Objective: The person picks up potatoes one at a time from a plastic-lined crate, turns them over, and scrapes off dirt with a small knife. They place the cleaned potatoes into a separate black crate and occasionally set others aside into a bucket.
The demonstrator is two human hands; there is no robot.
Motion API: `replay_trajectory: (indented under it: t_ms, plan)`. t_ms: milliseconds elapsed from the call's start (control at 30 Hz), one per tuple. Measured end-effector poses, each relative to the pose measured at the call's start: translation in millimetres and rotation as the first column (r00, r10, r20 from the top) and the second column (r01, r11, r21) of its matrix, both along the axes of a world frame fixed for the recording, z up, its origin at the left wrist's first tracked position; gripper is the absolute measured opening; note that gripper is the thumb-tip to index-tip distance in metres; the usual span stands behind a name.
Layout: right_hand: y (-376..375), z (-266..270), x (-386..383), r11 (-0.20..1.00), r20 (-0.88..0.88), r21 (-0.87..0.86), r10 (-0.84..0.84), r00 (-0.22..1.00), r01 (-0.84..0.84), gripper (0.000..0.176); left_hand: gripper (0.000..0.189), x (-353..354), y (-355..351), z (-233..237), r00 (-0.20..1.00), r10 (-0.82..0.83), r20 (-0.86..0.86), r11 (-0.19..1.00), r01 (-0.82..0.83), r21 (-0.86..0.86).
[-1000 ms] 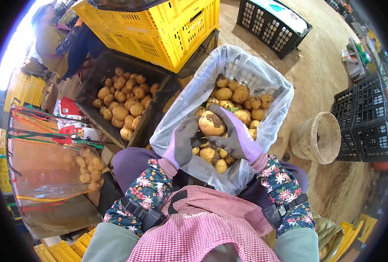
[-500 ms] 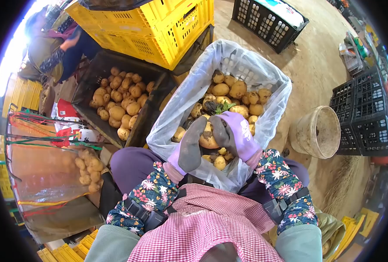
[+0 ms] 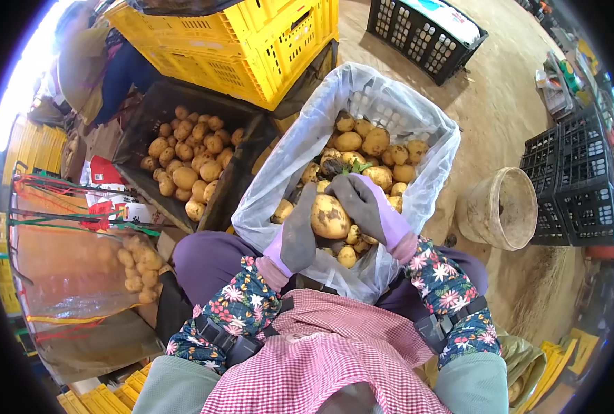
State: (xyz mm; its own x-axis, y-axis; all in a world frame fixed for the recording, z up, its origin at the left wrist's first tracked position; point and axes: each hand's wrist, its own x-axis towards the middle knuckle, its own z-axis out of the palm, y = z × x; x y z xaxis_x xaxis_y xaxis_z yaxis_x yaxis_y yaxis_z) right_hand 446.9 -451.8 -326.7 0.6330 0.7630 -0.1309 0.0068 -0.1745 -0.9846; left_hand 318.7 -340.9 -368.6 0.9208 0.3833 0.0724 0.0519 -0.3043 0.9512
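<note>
Over the lined crate, my left hand (image 3: 298, 233) in a grey and lilac glove closes around the left side of a large potato (image 3: 329, 217) with brown dirt patches. My right hand (image 3: 367, 208), gloved alike, has its curled fingers against the top right of the same potato. Below and beyond lie dirty potatoes (image 3: 376, 141) in a crate lined with clear plastic (image 3: 427, 117). Some green leaves (image 3: 356, 167) show just past my right fingers. The fingertips of both hands are partly hidden.
At the left stands a dark crate (image 3: 241, 159) of cleaner potatoes (image 3: 200, 155), below stacked yellow crates (image 3: 251, 52). A bucket (image 3: 500, 207) and black crates (image 3: 569, 183) are at the right. A clear potato bag (image 3: 65, 276) hangs at left; a person (image 3: 89, 76) bends behind.
My right hand has turned so its grey fingers face up, and the potato's dirt-marked upper side shows more. The person at the back left has shifted, and their hand is out of sight.
</note>
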Motion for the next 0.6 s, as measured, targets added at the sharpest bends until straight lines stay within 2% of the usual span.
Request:
replay_trajectory:
  t_ms: [33, 67, 100, 133, 167, 200, 267, 300, 333, 367, 400, 433, 467, 500, 533, 600]
  plan:
    - [0.6, 3.8, -0.9, 0.997, 0.266, -0.029, 0.072, 0.961, -0.067, 0.023, 0.05, 0.3, 0.0, 8.9, 0.995, -0.018, -0.096, 0.984, 0.0, -0.179]
    - [0.1, 6.3, -2.2, 0.99, 0.513, -0.071, 0.142, 0.847, -0.122, 0.029, 0.05, 3.7, 3.9, 7.4, 0.996, -0.01, -0.089, 0.984, -0.006, -0.176]
    - [-0.4, 4.6, -8.8, 0.993, 0.623, -0.085, 0.116, 0.774, -0.08, 0.03, 0.05, 8.0, 9.7, 3.7, 0.993, -0.059, -0.104, 0.841, -0.007, -0.541]
    - [-1.7, 0.8, -15.5, 0.995, 0.717, -0.094, 0.088, 0.691, -0.029, 0.031, 0.051, 11.3, 12.7, 1.5, 0.987, -0.12, -0.106, 0.566, -0.019, -0.824]
    - [-4.2, -3.4, -16.6, 0.995, 0.71, -0.096, 0.08, 0.7, -0.016, 0.031, 0.054, 14.4, 5.7, 18.8, 0.988, -0.094, -0.12, 0.471, -0.063, -0.88]
    - [-6.2, -8.0, -15.3, 0.997, 0.733, -0.076, 0.079, 0.675, -0.034, 0.031, 0.054, 11.6, 5.4, 0.4, 0.986, -0.108, -0.127, 0.468, -0.062, -0.881]
    - [-9.0, -21.3, -8.1, 0.997, 0.758, -0.058, 0.079, 0.647, -0.054, 0.03, 0.055, 5.0, 8.4, -50.8, 0.998, 0.023, -0.059, 0.836, -0.051, -0.546]
    - [-11.0, -30.5, -3.2, 0.996, 0.68, -0.011, 0.072, 0.729, -0.088, 0.032, 0.055, 3.4, 7.0, -44.2, 0.998, 0.027, -0.06, 0.835, -0.056, -0.547]
    - [-10.3, -36.2, 0.7, 0.992, 0.594, 0.042, 0.068, 0.801, -0.115, 0.034, 0.058, 1.1, 6.9, -34.9, 1.0, 0.025, 0.013, 0.987, -0.022, -0.158]
    - [-7.7, -20.2, 2.6, 0.986, 0.521, 0.022, 0.131, 0.844, -0.167, 0.031, 0.061, -0.1, 6.3, -21.2, 0.997, -0.007, 0.079, 0.966, -0.014, 0.259]
    - [-5.2, -17.8, 3.3, 0.985, 0.527, 0.023, 0.133, 0.839, -0.171, 0.031, 0.061, 4.2, 6.4, 1.1, 0.996, -0.003, 0.086, 0.965, -0.02, 0.261]
    - [-3.9, -17.0, 0.3, 0.988, 0.507, 0.071, 0.084, 0.858, -0.139, 0.028, 0.059, 8.7, 6.5, 27.5, 0.997, 0.019, -0.068, 0.922, -0.044, -0.386]
    - [-2.9, -16.7, -1.6, 0.987, 0.484, 0.119, 0.037, 0.874, -0.108, 0.026, 0.057, 12.6, 7.9, 40.3, 0.978, -0.057, -0.199, 0.49, -0.147, -0.859]
    - [-1.3, -16.1, -0.8, 0.986, 0.487, 0.12, 0.041, 0.872, -0.114, 0.026, 0.059, 15.7, 12.0, 40.0, 0.985, -0.071, -0.16, 0.402, -0.118, -0.908]
    - [-0.7, -16.3, -1.7, 0.988, 0.484, 0.12, 0.031, 0.874, -0.101, 0.025, 0.059, 15.0, 11.5, 40.6, 0.984, -0.07, -0.162, 0.403, -0.12, -0.907]
    - [-2.9, -17.7, -7.3, 0.991, 0.471, 0.116, -0.001, 0.882, -0.061, 0.025, 0.055, 11.9, 7.5, 42.2, 0.976, -0.068, -0.208, 0.621, -0.121, -0.774]
